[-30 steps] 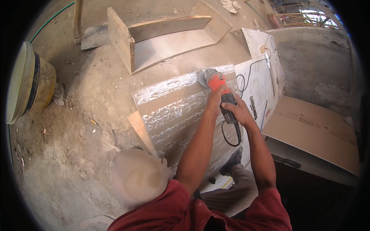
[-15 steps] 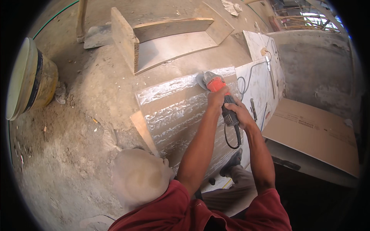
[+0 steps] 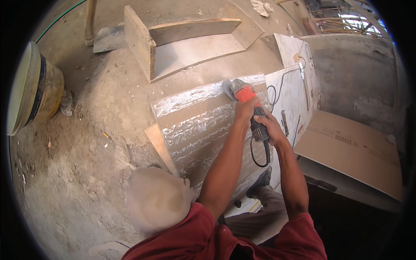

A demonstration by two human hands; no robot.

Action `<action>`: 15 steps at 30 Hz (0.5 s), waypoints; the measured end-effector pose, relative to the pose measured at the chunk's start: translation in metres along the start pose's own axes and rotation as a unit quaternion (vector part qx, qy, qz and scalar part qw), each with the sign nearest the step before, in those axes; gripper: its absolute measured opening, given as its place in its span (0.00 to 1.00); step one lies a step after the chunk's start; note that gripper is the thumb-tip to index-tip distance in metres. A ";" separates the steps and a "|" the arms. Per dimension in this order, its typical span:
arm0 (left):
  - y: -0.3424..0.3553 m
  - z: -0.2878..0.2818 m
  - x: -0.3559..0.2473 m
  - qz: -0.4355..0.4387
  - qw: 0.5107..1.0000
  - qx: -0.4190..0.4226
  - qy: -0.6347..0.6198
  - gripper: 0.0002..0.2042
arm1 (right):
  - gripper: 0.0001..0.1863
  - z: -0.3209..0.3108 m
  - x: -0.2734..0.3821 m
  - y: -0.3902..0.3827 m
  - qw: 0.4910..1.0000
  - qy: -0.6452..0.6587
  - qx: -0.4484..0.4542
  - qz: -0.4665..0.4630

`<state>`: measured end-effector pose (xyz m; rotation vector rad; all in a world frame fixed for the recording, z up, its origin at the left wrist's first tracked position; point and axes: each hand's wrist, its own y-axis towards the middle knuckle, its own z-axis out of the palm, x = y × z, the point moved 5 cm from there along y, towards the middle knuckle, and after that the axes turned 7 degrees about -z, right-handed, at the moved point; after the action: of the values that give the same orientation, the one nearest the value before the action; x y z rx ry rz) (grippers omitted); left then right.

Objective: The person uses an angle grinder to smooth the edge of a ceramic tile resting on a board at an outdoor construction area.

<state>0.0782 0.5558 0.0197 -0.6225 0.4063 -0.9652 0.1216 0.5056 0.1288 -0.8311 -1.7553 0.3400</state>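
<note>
Both hands are closed around an angle grinder (image 3: pixel 245 93) with a red and black body and a grey head. My left hand (image 3: pixel 246 111) wraps the body just behind the red part. Behind it, my right hand (image 3: pixel 270 125) grips the black rear part. The grinder's disc (image 3: pixel 228 90) is at the far edge of a brown panel (image 3: pixel 190 113), over a band of whitish ridged material. Whether the disc touches the surface I cannot tell. Several such bands run across the panel. From the grinder's rear hangs a black cord (image 3: pixel 252 151), looping beside my right forearm.
Boards joined like an open box (image 3: pixel 195 47) lie beyond the panel. A large dirty bucket (image 3: pixel 47 89) stands at left. White marble-like slabs (image 3: pixel 286 91) with a cable adjoin the panel's right. A brown board (image 3: pixel 351 149) lies farther right, and a rounded pale object (image 3: pixel 158 201) is near.
The grinder and both hands have hardly moved; its head and disc are tilted slightly differently. Both hands keep their hold.
</note>
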 end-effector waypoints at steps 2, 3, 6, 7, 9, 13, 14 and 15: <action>-0.002 -0.002 0.001 0.010 1.000 0.003 -0.012 0.15 | 0.40 0.003 0.001 -0.002 1.000 -0.005 0.016 0.010; -0.004 -0.002 0.001 0.020 1.000 0.008 -0.023 0.15 | 0.40 0.004 0.002 -0.003 1.000 -0.005 0.016 0.010; -0.008 -0.003 0.002 0.017 1.000 0.009 -0.016 0.14 | 0.39 0.005 0.002 -0.007 1.000 -0.010 0.019 0.017; -0.009 -0.003 0.002 0.017 1.000 0.011 -0.016 0.14 | 0.38 0.005 0.003 -0.008 1.000 -0.013 0.013 0.010; -0.008 -0.003 0.002 0.020 1.000 0.010 -0.013 0.14 | 0.37 0.003 0.001 -0.006 1.000 -0.016 0.009 0.003; 0.003 -0.006 0.001 0.013 1.000 0.012 0.011 0.14 | 0.39 0.002 -0.005 0.001 1.000 -0.013 0.002 -0.021; 0.005 -0.008 0.001 0.006 1.000 0.016 0.011 0.14 | 0.38 0.004 -0.005 0.002 1.000 -0.012 0.007 -0.021; 0.005 -0.005 0.001 -0.001 1.000 0.024 0.010 0.14 | 0.38 0.001 -0.005 0.002 1.000 -0.013 0.005 -0.022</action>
<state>0.0793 0.5553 0.0123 -0.5697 0.3995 -0.9816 0.1221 0.5039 0.1231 -0.7835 -1.7923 0.3321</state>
